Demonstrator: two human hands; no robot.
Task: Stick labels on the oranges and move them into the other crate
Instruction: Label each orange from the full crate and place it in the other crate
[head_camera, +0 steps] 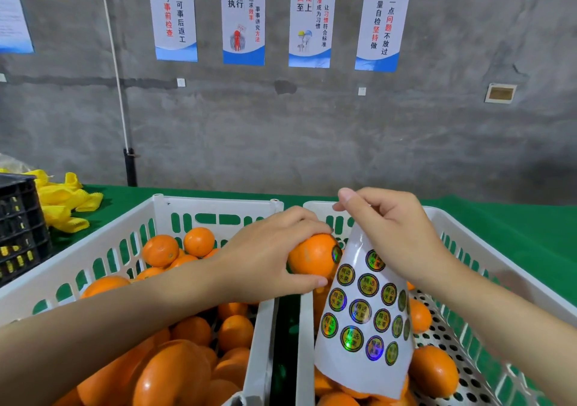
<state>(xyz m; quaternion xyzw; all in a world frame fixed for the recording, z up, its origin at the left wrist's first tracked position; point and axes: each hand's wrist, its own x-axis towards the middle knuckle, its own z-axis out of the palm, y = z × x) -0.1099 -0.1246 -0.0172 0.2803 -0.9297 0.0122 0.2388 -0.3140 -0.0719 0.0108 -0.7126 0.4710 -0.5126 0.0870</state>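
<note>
My left hand (274,255) grips an orange (312,257) above the gap between two white crates. A round shiny label (336,253) is stuck on its right side. My right hand (393,234) holds the top of a white label sheet (362,318) that hangs down over the right crate (487,243) and carries several round holographic labels. The left crate (215,209) is heaped with several oranges. A few oranges (432,369) lie on the perforated floor of the right crate, partly hidden behind the sheet.
Both crates stand on a green table (515,218) against a grey concrete wall with posters. A black crate (18,227) and yellow foam fruit nets (65,205) lie at the far left.
</note>
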